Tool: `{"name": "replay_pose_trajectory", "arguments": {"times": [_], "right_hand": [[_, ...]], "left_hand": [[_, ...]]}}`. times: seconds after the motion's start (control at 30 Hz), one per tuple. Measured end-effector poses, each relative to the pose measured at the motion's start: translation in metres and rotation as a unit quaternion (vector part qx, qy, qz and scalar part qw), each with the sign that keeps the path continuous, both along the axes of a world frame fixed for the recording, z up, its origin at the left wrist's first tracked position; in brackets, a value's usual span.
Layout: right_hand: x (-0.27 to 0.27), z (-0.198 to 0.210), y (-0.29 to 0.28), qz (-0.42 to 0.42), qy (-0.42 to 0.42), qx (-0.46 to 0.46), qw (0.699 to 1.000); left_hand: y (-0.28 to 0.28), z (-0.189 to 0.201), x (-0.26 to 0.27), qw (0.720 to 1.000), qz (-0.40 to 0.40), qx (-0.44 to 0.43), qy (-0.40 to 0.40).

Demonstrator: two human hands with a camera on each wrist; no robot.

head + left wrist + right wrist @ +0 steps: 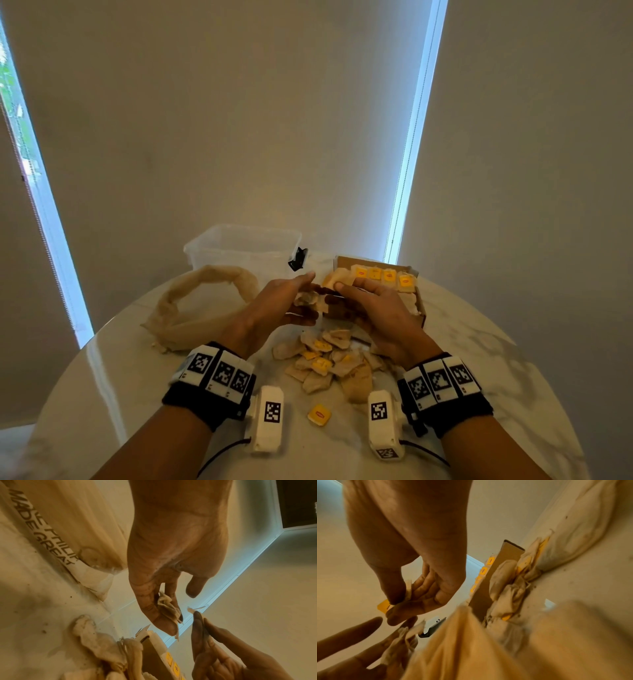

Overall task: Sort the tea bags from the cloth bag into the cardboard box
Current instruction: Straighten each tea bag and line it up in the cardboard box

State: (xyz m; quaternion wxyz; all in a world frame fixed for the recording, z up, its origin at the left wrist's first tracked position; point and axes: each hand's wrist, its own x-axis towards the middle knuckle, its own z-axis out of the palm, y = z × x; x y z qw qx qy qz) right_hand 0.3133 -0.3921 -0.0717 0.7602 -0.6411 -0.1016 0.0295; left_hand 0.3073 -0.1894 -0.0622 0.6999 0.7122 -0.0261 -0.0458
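Both hands hover close together above a round white table (479, 359), just in front of the cardboard box (420, 308). The left hand (274, 305) pinches one crumpled tea bag (165, 603) between thumb and fingers, its index finger stretched out straight toward the box. The right hand (373, 308) pinches a second tea bag (408, 591) between thumb and curled fingers, and a yellow tag (384, 606) sticks out by its thumb tip. Beyond the right hand, the box holds a row of four tea bags with yellow tags (382, 274) showing, plus more pale bags whose number cannot be told. Below and between the two wrists lies a loose pile of tea bags (329, 363), too tangled to count, and one single yellow tag (319, 414) lies apart, nearer the person. To the left of the left hand one cloth bag (202, 308) slumps open on the table. Behind it stands one clear plastic tub (239, 246), with one small black clip (297, 259) beside it.
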Motion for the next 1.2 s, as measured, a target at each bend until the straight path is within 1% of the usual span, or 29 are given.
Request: {"name": "replay_pose_trajectory", "arguments": {"times": [0.1, 0.2, 0.27, 0.37, 0.43, 0.47, 0.57, 0.63, 0.7, 0.83, 0.9, 0.97, 1.07, 1.2], "right_hand": [[-0.004, 0.0, 0.003, 0.008, -0.006, -0.01, 1.0], [-0.007, 0.002, 0.003, 0.022, -0.013, -0.038, 0.999], [-0.005, 0.003, -0.002, 0.007, -0.012, -0.053, 0.998], [0.001, 0.004, -0.017, -0.048, -0.018, -0.063, 0.997], [0.003, 0.005, -0.023, -0.076, -0.029, -0.071, 0.994], [0.002, 0.006, -0.023, -0.074, -0.034, -0.071, 0.994], [-0.003, 0.007, -0.017, -0.018, -0.073, -0.108, 0.991], [-0.004, 0.004, -0.013, 0.008, -0.099, -0.149, 0.984], [-0.003, 0.001, -0.012, 0.002, -0.112, -0.169, 0.979], [0.0, 0.0, -0.012, -0.03, -0.103, -0.125, 0.986], [0.0, -0.002, -0.01, -0.029, -0.1, -0.111, 0.988], [-0.001, -0.003, -0.008, -0.02, -0.103, -0.117, 0.988], [-0.003, -0.002, -0.009, -0.011, -0.115, -0.158, 0.981], [-0.002, 0.003, -0.016, -0.009, -0.138, -0.237, 0.962]], "left_hand": [[0.0, -0.003, 0.0, 0.999, 0.005, 0.008, -0.052], [0.0, -0.004, 0.001, 0.995, 0.029, 0.014, -0.091], [0.0, -0.004, 0.002, 0.993, 0.049, 0.02, -0.107], [0.005, -0.003, 0.002, 0.99, 0.062, 0.032, -0.125], [0.008, -0.005, 0.003, 0.989, 0.053, 0.05, -0.132], [0.009, -0.005, 0.004, 0.988, 0.044, 0.065, -0.137], [0.009, -0.006, 0.005, 0.98, 0.001, 0.128, -0.153], [0.01, -0.005, 0.005, 0.974, -0.023, 0.164, -0.157], [0.01, -0.005, 0.005, 0.971, -0.034, 0.177, -0.157], [0.008, -0.007, 0.006, 0.975, -0.021, 0.16, -0.154], [0.008, -0.008, 0.007, 0.977, -0.013, 0.148, -0.151], [0.008, -0.009, 0.008, 0.978, -0.006, 0.146, -0.151], [0.009, -0.01, 0.01, 0.976, -0.013, 0.159, -0.145], [0.006, -0.013, 0.011, 0.972, -0.038, 0.187, -0.139]]}}
